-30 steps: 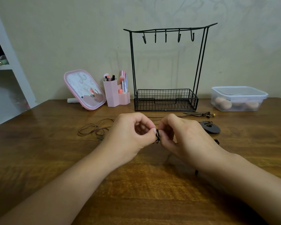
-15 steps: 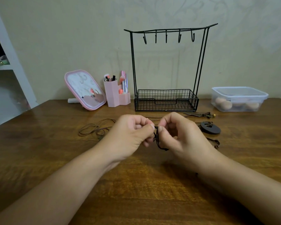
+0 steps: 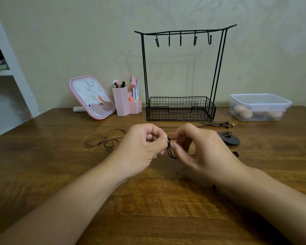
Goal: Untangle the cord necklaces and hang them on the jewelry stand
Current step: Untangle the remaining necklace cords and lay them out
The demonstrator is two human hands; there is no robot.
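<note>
Above the middle of the wooden table (image 3: 148, 209), my left hand (image 3: 141, 149) and my right hand (image 3: 200, 149) both pinch a knot in a dark cord necklace (image 3: 170, 149); a short loop of it hangs between my fingertips. Its round dark pendant (image 3: 229, 138) lies on the table to the right. A brown cord necklace (image 3: 102, 140) lies coiled to the left. A third cord with beads (image 3: 217, 124) lies in front of the black wire jewelry stand (image 3: 180, 108), whose several hooks (image 3: 182, 39) are bare.
A pink mirror (image 3: 92, 97) and a pink brush holder (image 3: 125, 101) stand at the back left. A clear lidded box of sponges (image 3: 260, 106) sits at the back right. White shelving (image 3: 5, 68) rises at the far left.
My hands have lifted slightly and drawn a little apart. A short loop of dark cord now hangs open between my fingertips.
</note>
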